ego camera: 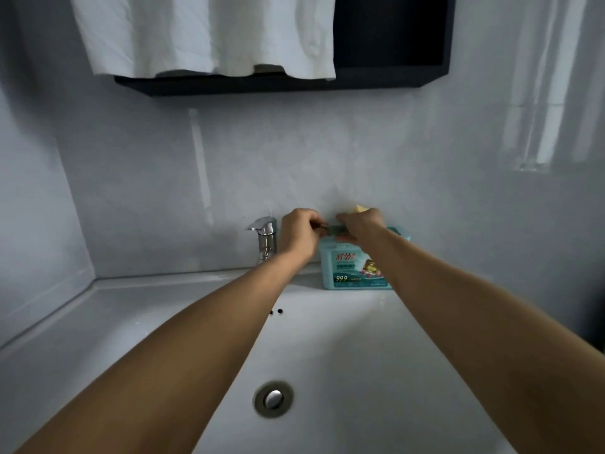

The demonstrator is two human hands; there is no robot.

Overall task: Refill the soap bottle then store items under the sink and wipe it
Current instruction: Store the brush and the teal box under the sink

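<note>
A teal soap refill pouch (352, 267) with a printed label stands on the sink's back ledge, to the right of the tap. My left hand (299, 235) and my right hand (361, 224) are both at its top edge, fingers curled and pinching the pouch's upper strip between them. A bit of something yellow (458, 208) shows behind my right hand; most of it is hidden. No soap bottle is visible in this view.
A chrome tap (264, 239) stands left of the pouch. The white basin (327, 339) with its metal drain plug (273, 398) lies below my arms. A white towel (203, 34) hangs from a dark wall shelf (393, 73) above.
</note>
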